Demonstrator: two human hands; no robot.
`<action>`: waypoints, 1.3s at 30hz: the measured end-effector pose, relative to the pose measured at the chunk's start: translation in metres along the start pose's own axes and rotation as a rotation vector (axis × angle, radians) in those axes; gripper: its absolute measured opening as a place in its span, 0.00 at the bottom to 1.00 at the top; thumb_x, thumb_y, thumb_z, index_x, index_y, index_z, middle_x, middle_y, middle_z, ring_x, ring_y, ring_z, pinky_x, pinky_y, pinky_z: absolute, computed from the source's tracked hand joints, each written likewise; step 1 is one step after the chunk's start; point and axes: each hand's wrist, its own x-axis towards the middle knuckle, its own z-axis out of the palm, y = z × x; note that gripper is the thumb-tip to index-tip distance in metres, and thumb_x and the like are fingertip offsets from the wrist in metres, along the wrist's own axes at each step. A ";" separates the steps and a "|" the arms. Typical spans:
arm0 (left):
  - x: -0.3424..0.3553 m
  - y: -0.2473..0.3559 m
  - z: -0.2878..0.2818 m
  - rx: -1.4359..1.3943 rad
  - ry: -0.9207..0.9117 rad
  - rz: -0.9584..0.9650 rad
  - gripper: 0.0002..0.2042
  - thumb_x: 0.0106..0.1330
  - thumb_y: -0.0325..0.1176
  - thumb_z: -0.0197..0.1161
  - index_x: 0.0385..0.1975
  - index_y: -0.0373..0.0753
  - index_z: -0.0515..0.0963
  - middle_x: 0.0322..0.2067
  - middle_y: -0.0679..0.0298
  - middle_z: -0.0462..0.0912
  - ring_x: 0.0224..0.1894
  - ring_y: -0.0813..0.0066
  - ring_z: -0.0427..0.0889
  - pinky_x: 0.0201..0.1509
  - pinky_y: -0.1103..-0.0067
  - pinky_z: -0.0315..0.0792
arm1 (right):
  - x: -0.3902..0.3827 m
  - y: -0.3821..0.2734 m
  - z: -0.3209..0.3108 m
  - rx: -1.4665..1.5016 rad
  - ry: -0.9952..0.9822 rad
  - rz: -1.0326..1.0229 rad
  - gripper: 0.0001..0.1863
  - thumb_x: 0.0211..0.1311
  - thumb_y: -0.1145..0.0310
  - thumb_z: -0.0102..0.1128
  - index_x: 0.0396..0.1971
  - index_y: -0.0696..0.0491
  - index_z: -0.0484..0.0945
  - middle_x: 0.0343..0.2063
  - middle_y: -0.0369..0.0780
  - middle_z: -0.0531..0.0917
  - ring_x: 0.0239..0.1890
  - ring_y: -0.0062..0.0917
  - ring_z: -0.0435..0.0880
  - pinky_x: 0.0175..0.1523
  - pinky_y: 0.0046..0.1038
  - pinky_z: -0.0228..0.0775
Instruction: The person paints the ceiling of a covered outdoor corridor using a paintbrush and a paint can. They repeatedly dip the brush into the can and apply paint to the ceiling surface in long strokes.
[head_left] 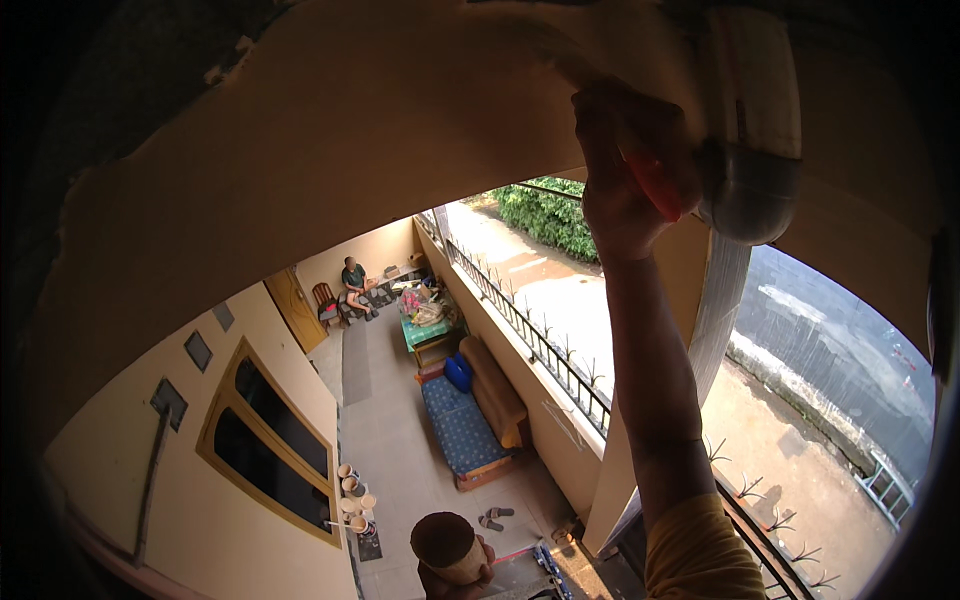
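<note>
My right hand [635,165] is raised high against the underside of a beige beam [330,130]. Its fingers are wrapped round a paintbrush with a red handle [655,187]; the bristle end is dark and blurred against the beam. Close to the right of this hand runs a pipe with a grey elbow [752,190]. Low in the view, my left hand [485,568] grips a round, pale paint cup [460,560] from its right side and below. The cup's mouth faces up, and its inside looks brown; how full it is I cannot tell.
Far below, a blue-cushioned bench [465,420] stands along the low wall with spiked railing [530,335]. Several containers [355,500] stand by the window wall. Sandals [495,518] lie on the tiled floor. A person [355,285] sits at the far end near a green table [425,333].
</note>
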 end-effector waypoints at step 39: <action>0.001 -0.015 -0.012 0.004 0.018 0.036 0.30 0.59 0.54 0.65 0.59 0.47 0.74 0.56 0.55 0.77 0.59 0.52 0.73 0.52 0.56 0.79 | 0.003 -0.051 0.054 -0.176 -0.156 -0.239 0.19 0.37 0.78 0.70 0.35 0.53 0.80 0.31 0.40 0.79 0.31 0.31 0.83 0.30 0.32 0.78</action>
